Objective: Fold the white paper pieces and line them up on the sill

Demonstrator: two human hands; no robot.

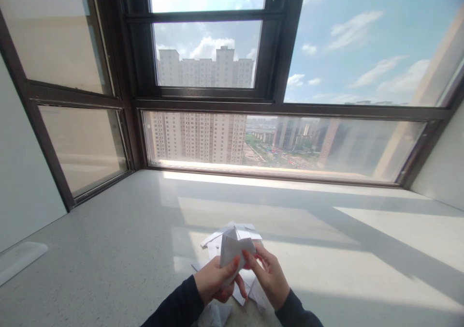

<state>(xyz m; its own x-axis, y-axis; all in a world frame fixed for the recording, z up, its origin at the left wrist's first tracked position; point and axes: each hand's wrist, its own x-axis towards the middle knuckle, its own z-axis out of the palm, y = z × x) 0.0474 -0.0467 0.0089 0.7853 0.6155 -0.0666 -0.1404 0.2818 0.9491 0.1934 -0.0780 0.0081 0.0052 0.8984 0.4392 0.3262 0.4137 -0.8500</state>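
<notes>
White folded paper (234, 250) sits at lower centre of the frame, standing upright between our two hands. Our left hand (213, 284) clasps its lower left side, thumb across the front; our right hand (271, 277) pinches its right edge, both equally near.

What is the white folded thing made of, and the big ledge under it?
The folded thing looks like thin matte white paper: sharp creases, crisp edges. The ledge seems stone or stone-look composite: pale grey, finely speckled, smooth.
</notes>
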